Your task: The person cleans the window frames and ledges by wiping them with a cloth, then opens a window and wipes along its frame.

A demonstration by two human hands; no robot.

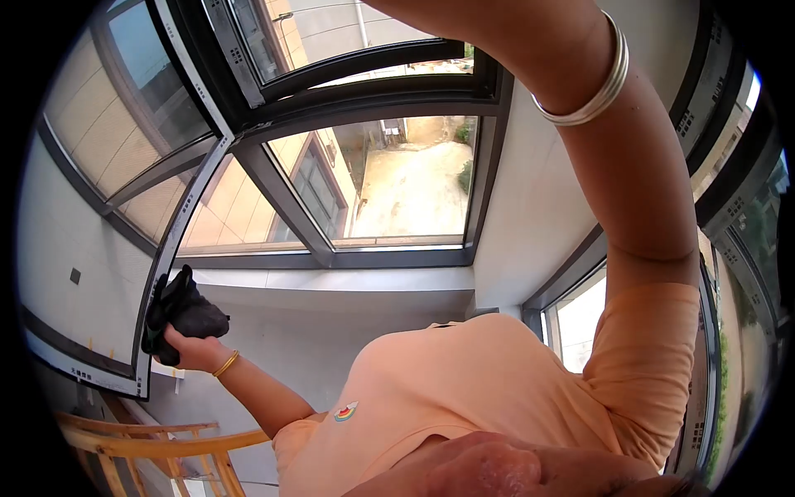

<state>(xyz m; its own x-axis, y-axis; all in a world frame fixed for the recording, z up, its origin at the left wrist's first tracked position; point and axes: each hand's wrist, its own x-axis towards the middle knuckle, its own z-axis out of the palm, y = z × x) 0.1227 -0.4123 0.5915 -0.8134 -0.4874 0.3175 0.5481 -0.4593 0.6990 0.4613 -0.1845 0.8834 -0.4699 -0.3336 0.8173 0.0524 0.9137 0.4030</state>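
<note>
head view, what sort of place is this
Probably a room or enclosed balcony being fitted out: printed strips edge the window sash, and a wooden frame, perhaps a ladder, stands near a plain grey wall.

the only view was head-worn and looked forward and down, with the orange shirt close at the bottom and the window farther off. wide and curved, it caught the left hand toward its left edge.
</note>
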